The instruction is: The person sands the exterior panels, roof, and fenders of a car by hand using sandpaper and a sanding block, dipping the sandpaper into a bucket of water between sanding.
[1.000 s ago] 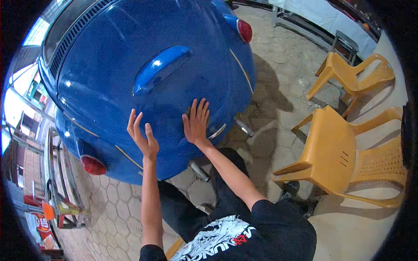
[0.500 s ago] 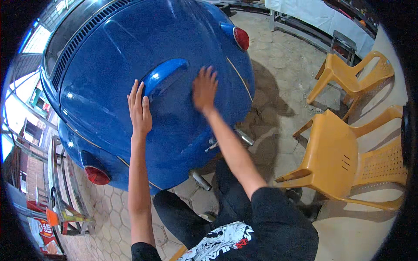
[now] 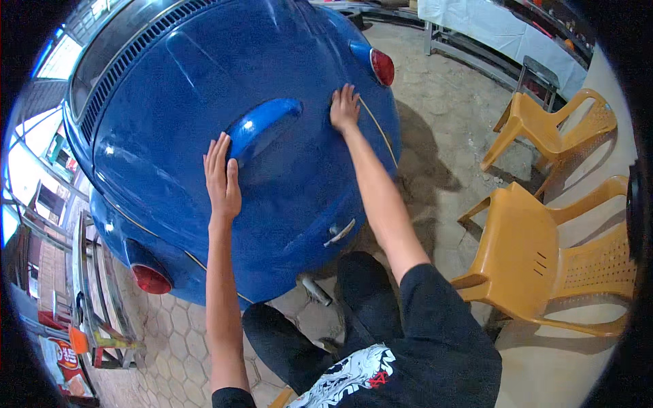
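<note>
Before me is the rounded rear of a blue car [image 3: 170, 183], its lid carrying a raised blue hood [image 3: 255, 126] in the middle. My left hand [image 3: 222, 180] lies flat against the lid at the lower left end of that raised hood, fingers stretched and thumb apart. On the lid's right side, near the cream trim strip [image 3: 378, 129], my right hand [image 3: 345, 110] rests with its fingers extended. Neither hand holds anything. A small silver handle [image 3: 339, 232] sits low on the lid. Red tail lights [image 3: 151, 279] flank the body.
Two yellow plastic chairs [image 3: 524, 245] stand on the right beside a wall. A metal exhaust pipe [image 3: 316, 291] sticks out below the car near my knees. On the left is a wooden bench [image 3: 102, 292]. A table with a white cover [image 3: 476, 30] is at the far right.
My right hand has slid right and slightly away across the lid, toward the trim strip. My left hand stays by the raised hood, with only a slight shift.
</note>
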Demonstrator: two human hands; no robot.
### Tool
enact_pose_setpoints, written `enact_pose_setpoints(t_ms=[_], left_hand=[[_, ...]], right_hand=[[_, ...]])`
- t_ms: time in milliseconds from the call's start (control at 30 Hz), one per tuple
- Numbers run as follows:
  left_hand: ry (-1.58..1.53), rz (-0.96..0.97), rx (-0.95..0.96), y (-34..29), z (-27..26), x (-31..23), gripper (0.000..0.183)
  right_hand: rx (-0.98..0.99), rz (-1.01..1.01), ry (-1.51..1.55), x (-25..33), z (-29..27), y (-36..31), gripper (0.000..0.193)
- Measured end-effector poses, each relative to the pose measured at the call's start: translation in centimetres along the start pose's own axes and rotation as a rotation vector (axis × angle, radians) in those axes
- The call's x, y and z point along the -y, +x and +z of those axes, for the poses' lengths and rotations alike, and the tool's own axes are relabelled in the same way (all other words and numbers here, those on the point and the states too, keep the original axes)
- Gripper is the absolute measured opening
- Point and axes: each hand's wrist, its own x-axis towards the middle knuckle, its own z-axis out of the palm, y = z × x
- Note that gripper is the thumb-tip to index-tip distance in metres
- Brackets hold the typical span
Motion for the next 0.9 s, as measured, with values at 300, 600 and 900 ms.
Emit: enact_pose_setpoints(t_ms=[300, 600, 900], left_hand=[[-0.001, -0.02, -0.016, -0.1, -0.7, 0.9, 0.048], [0.015, -0.041, -0.023, -0.6, -0.7, 1.2, 0.049], [0.012, -0.052, -0.025, -0.7, -0.8, 0.9, 0.048]], right_hand=[[-0.095, -0.354, 0.464, -4.6, 0.7, -18.9, 0.032], [-0.529, -0.29, 1.034, -1.9, -2.1, -9.0, 0.017], [-0.196, -0.278, 0.562, -5.8, -2.8, -11.4, 0.013]])
